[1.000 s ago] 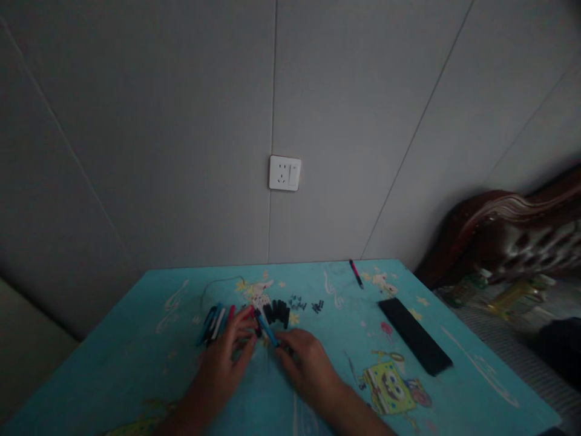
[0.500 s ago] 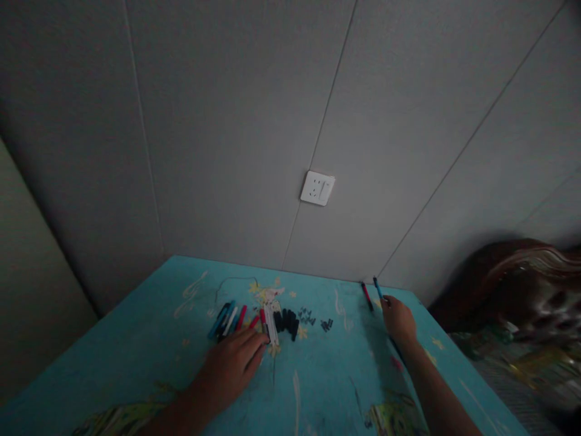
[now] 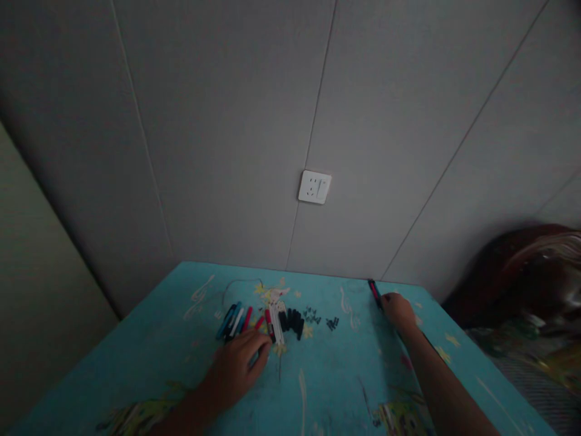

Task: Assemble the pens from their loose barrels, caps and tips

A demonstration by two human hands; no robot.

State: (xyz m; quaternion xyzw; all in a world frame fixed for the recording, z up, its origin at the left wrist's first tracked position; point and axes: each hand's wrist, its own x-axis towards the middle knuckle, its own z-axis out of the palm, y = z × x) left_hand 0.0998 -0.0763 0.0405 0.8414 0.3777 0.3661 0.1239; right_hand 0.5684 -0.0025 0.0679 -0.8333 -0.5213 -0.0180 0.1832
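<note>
Here, table point(image 3: 336, 369) bearing pens point(image 3: 247, 319), right hand point(image 3: 399, 312) at far pair point(image 3: 374, 290).

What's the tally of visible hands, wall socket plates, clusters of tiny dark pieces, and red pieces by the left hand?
Hands: 2
Wall socket plate: 1
Clusters of tiny dark pieces: 2
Red pieces by left hand: 3
Total: 8

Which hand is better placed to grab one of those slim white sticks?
Left, I'd say: the left hand is close to the slim white sticks, while the right hand is farther off, at the pens near the wall.
</note>
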